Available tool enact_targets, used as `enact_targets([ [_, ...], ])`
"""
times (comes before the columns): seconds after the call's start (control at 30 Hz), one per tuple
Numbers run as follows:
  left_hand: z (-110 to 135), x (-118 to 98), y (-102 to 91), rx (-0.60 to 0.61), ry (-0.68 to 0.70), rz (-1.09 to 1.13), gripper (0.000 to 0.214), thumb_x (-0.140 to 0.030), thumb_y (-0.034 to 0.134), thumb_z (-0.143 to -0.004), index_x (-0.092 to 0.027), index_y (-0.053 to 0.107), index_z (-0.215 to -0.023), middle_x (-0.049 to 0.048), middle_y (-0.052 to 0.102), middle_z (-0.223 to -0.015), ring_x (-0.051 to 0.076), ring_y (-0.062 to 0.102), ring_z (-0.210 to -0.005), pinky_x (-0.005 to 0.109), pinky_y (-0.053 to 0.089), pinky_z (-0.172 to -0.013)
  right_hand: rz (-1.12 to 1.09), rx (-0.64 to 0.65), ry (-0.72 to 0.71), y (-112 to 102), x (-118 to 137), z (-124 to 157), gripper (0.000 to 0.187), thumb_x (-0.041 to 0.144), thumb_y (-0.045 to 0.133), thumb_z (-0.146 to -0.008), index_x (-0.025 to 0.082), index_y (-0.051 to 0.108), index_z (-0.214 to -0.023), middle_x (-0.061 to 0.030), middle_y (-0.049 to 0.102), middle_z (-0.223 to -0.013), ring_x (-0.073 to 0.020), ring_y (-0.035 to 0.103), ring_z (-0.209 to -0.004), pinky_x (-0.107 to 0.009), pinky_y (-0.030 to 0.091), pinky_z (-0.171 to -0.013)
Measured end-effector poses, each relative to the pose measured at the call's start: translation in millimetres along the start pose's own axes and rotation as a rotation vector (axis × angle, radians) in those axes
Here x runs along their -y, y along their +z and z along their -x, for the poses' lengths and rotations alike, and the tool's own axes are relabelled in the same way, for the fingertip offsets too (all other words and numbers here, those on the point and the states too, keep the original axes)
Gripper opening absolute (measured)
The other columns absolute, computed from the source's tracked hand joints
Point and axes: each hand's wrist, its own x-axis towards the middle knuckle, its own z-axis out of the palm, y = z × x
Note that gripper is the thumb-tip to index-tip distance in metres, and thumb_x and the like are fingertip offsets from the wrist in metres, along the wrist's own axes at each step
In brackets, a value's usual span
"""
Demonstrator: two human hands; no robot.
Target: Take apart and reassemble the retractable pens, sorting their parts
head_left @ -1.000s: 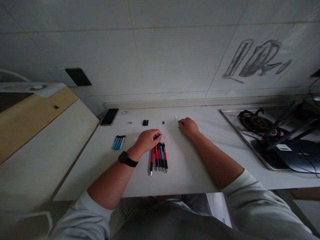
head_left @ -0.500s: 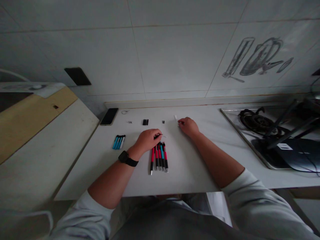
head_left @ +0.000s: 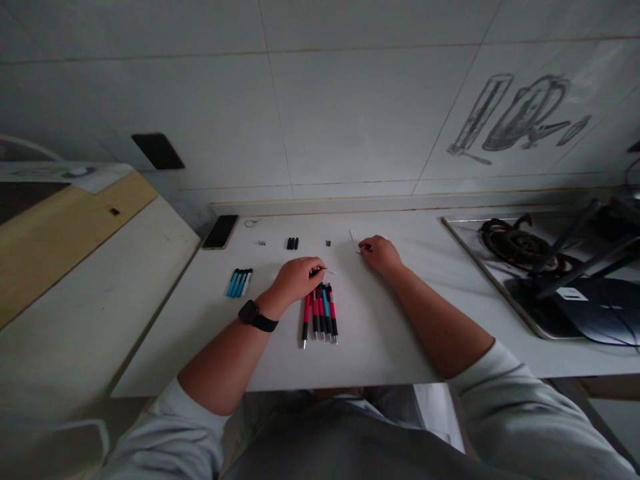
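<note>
My left hand (head_left: 301, 277), with a black watch on the wrist, is closed in a pinch on a small black pen part. A thin pale tip sticks out of it to the right. Just below lies a row of several red and blue pens (head_left: 321, 313) with black grips, their metal tips toward me. Farther right, my right hand (head_left: 383, 253) has its fingers pinched at the lower end of thin, whitish pen refills (head_left: 354, 239). The fingers partly hide what they grip. Between the hands, toward the wall, are tiny dark pieces (head_left: 328, 243).
Several blue and white pen barrels (head_left: 240, 283) lie at left. Behind them are black grips (head_left: 293, 243), small springs (head_left: 263, 243), a thin ring (head_left: 251, 223) and a phone (head_left: 220, 232). A gas stove (head_left: 520, 247) borders the counter (head_left: 390, 347) on the right.
The refills by my right hand now show as separate thin lines, spread slightly apart. My left hand stays almost where it was. The whole view has shifted a little.
</note>
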Motion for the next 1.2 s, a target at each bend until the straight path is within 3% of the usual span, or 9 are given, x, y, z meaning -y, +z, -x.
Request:
enact_targets([
  [0.27, 0, -1, -0.3, -0.017, 0.007, 0.008, 0.014, -0.026, 0.059, -0.094, -0.023, 0.072, -0.097, 0.0031, 0.075, -0.095, 0.019, 0.069, -0.088, 0.031, 0.052, -0.08, -0.045, -0.049, -0.006, -9, 6, 5, 0.029, 0.021, 0.058, -0.094, 0.018, 0.076, -0.117, -0.0101, 0.073, -0.108, -0.0192, 0.067, -0.097, -0.027, 0.048, -0.092],
  [0.4, 0, -3, -1.8, -0.087, 0.045, 0.027, 0.012, -0.023, 0.059, -0.094, -0.023, 0.071, -0.097, 0.0041, 0.074, -0.097, 0.019, 0.068, -0.091, 0.031, 0.051, -0.083, -0.28, -0.092, -0.131, -14, 33, 22, 0.023, 0.026, 0.059, -0.094, 0.019, 0.076, -0.108, -0.0069, 0.074, -0.104, -0.0145, 0.065, -0.081, -0.025, 0.049, -0.082],
  [0.5, -1, -6, -1.6, -0.146, 0.068, 0.024, 0.009, -0.023, 0.06, -0.094, -0.022, 0.069, -0.094, 0.0048, 0.072, -0.095, 0.019, 0.066, -0.09, 0.032, 0.051, -0.083, -0.53, 0.027, -0.245, -8, 62, 38, 0.022, 0.036, 0.062, -0.094, 0.02, 0.074, -0.102, -0.0041, 0.075, -0.096, -0.0129, 0.064, -0.077, -0.023, 0.049, -0.075],
  [0.63, -1, -10, -0.3, -0.169, 0.059, -0.036, 0.006, -0.021, 0.063, -0.091, -0.021, 0.065, -0.086, 0.0046, 0.069, -0.089, 0.02, 0.064, -0.086, 0.032, 0.049, -0.079, -0.801, 0.145, -0.16, 5, 85, 48, 0.028, 0.046, 0.061, -0.091, 0.019, 0.069, -0.095, -0.0011, 0.07, -0.08, -0.0119, 0.061, -0.066, -0.023, 0.049, -0.064],
  [0.87, 0, -18, -1.2, -0.206, 0.012, -0.062, 0.009, -0.02, 0.061, -0.091, -0.021, 0.061, -0.082, 0.0045, 0.069, -0.087, 0.02, 0.064, -0.086, 0.032, 0.048, -0.079, -1.064, 0.165, -0.022, 16, 92, 49, 0.036, 0.055, 0.068, -0.081, 0.02, 0.063, -0.089, 0.0015, 0.065, -0.073, -0.0113, 0.059, -0.06, -0.023, 0.051, -0.057],
  [0.97, -1, -18, -0.1, -0.223, -0.007, -0.057, 0.008, -0.021, 0.062, -0.093, -0.022, 0.062, -0.084, 0.0047, 0.069, -0.089, 0.02, 0.064, -0.088, 0.032, 0.049, -0.079, -1.006, 0.136, -0.081, 11, 90, 42, 0.032, 0.051, 0.067, -0.083, 0.02, 0.065, -0.088, 0.0005, 0.067, -0.076, -0.0111, 0.059, -0.061, -0.023, 0.051, -0.059],
  [1.07, -2, -11, 1.9, -0.245, -0.045, -0.053, 0.005, -0.024, 0.061, -0.096, -0.022, 0.063, -0.092, 0.0053, 0.07, -0.094, 0.021, 0.066, -0.092, 0.032, 0.05, -0.082, -0.781, 0.137, -0.149, -5, 81, 19, 0.024, 0.042, 0.064, -0.088, 0.019, 0.07, -0.092, -0.001, 0.07, -0.077, -0.0116, 0.062, -0.064, -0.022, 0.051, -0.062],
  [1.2, -4, 2, 3.2, -0.22, -0.094, -0.052, 0.005, -0.025, 0.063, -0.096, -0.021, 0.065, -0.095, 0.0054, 0.072, -0.098, 0.021, 0.067, -0.093, 0.032, 0.051, -0.083, -0.409, 0.113, -0.072, -25, 64, -28, 0.018, 0.032, 0.065, -0.09, 0.018, 0.076, -0.095, -0.0031, 0.073, -0.077, -0.0126, 0.064, -0.064, -0.023, 0.049, -0.065],
])
